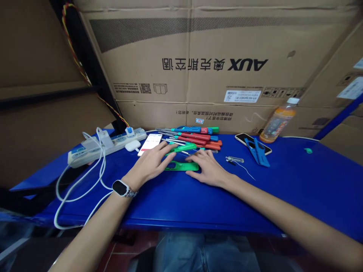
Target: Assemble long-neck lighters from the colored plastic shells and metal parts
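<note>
My left hand (pixel 151 160), with a watch (pixel 121 187) on its wrist, has its thumb and fingers closed around the near end of a green lighter casing (pixel 185 147). A second green lighter casing (pixel 181 166), with an oval opening at one end, lies flat nearer the table's front. Over its right end is my right hand (pixel 210 168), thumb and fingers apart on either side. Whether they touch it I cannot tell. Just behind both hands is a pile of long-nosed lighters, among them a red lighter (pixel 195 136) and a blue lighter (pixel 188 129).
On the blue table (pixel 176 200), a white phone (pixel 150 143), an earphone case (pixel 132 146) and a power strip (pixel 119 141) with cables sit left. Right are a small clear part (pixel 235 159), blue casings (pixel 257 152) on a phone, and an orange drink bottle (pixel 279 121). Cardboard (pixel 198 37) stands behind.
</note>
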`<action>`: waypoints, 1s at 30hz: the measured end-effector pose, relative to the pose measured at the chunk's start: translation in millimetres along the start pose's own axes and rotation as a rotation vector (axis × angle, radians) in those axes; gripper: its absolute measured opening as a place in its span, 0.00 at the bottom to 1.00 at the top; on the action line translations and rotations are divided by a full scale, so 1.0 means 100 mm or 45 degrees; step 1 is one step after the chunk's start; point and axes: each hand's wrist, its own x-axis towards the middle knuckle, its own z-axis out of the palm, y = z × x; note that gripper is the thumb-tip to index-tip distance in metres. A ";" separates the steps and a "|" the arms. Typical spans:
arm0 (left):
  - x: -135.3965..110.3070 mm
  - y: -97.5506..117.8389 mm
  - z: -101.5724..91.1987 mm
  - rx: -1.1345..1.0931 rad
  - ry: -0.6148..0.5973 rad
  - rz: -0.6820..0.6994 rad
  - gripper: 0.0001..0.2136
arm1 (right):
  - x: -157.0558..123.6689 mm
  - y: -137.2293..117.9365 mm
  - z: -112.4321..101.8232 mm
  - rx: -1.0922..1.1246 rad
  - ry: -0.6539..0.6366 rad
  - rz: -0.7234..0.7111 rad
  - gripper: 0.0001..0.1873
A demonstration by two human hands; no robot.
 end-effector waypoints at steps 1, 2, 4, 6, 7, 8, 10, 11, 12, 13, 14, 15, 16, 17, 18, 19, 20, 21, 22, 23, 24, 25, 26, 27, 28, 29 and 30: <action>-0.01 0.02 0.00 -0.012 -0.009 0.033 0.21 | 0.01 0.02 0.00 0.007 -0.013 0.006 0.16; -0.01 0.05 0.00 -0.025 -0.021 0.071 0.20 | 0.02 0.06 -0.01 0.020 -0.001 0.015 0.15; -0.02 0.10 0.02 -0.051 -0.047 0.149 0.18 | 0.01 0.17 -0.08 0.053 0.091 0.054 0.14; -0.02 0.16 0.06 -0.068 -0.095 0.211 0.16 | 0.00 0.31 -0.18 0.073 0.233 0.134 0.11; -0.02 0.19 0.10 -0.070 -0.126 0.230 0.15 | 0.00 0.38 -0.23 0.062 0.300 0.202 0.10; -0.02 0.21 0.14 -0.068 -0.154 0.241 0.14 | 0.01 0.44 -0.28 0.059 0.343 0.256 0.10; -0.01 0.25 0.24 -0.055 -0.194 0.246 0.14 | 0.07 0.54 -0.34 0.009 0.365 0.296 0.11; -0.02 0.26 0.28 -0.046 -0.205 0.249 0.14 | 0.10 0.57 -0.35 -0.018 0.349 0.291 0.11; -0.02 0.27 0.32 -0.036 -0.211 0.252 0.15 | 0.15 0.59 -0.35 -0.052 0.323 0.277 0.11; -0.02 0.27 0.35 -0.029 -0.213 0.259 0.15 | 0.19 0.60 -0.33 -0.094 0.289 0.257 0.12; -0.03 0.27 0.37 -0.026 -0.213 0.263 0.16 | 0.23 0.61 -0.31 -0.137 0.256 0.232 0.12; -0.02 0.25 0.37 -0.031 -0.202 0.261 0.17 | 0.27 0.61 -0.29 -0.181 0.231 0.210 0.12; -0.01 0.22 0.36 -0.045 -0.177 0.249 0.17 | 0.30 0.61 -0.27 -0.224 0.214 0.191 0.12; 0.01 0.18 0.34 -0.065 -0.138 0.229 0.16 | 0.32 0.61 -0.25 -0.263 0.205 0.177 0.12; 0.05 0.13 0.32 -0.087 -0.091 0.199 0.15 | 0.34 0.61 -0.23 -0.297 0.200 0.169 0.12; 0.10 0.06 0.29 -0.105 -0.043 0.170 0.14 | 0.35 0.62 -0.22 -0.328 0.196 0.162 0.11; 0.17 -0.01 0.27 -0.098 0.005 0.151 0.14 | 0.36 0.62 -0.21 -0.356 0.192 0.155 0.11; 0.24 -0.09 0.25 -0.071 0.022 0.140 0.13 | 0.36 0.62 -0.21 -0.381 0.191 0.150 0.11; 0.32 -0.16 0.23 -0.024 -0.041 0.157 0.12 | 0.37 0.62 -0.20 -0.403 0.190 0.143 0.11; 0.40 -0.22 0.23 0.022 -0.121 0.180 0.11 | 0.38 0.63 -0.19 -0.421 0.195 0.139 0.11; 0.47 -0.27 0.23 0.050 -0.186 0.194 0.11 | 0.39 0.63 -0.19 -0.436 0.200 0.136 0.11; 0.54 -0.29 0.25 0.070 -0.235 0.205 0.10 | 0.40 0.63 -0.18 -0.443 0.203 0.132 0.12; 0.59 -0.31 0.27 0.077 -0.271 0.211 0.10 | 0.41 0.63 -0.17 -0.446 0.204 0.129 0.12; 0.64 -0.30 0.30 0.072 -0.297 0.219 0.10 | 0.42 0.63 -0.16 -0.443 0.203 0.128 0.12; 0.67 -0.29 0.34 0.061 -0.314 0.230 0.09 | 0.42 0.63 -0.15 -0.439 0.198 0.126 0.13; 0.69 -0.27 0.37 0.045 -0.321 0.242 0.08 | 0.43 0.63 -0.14 -0.434 0.192 0.124 0.13; 0.70 -0.25 0.40 0.028 -0.318 0.255 0.07 | 0.43 0.63 -0.13 -0.431 0.184 0.119 0.14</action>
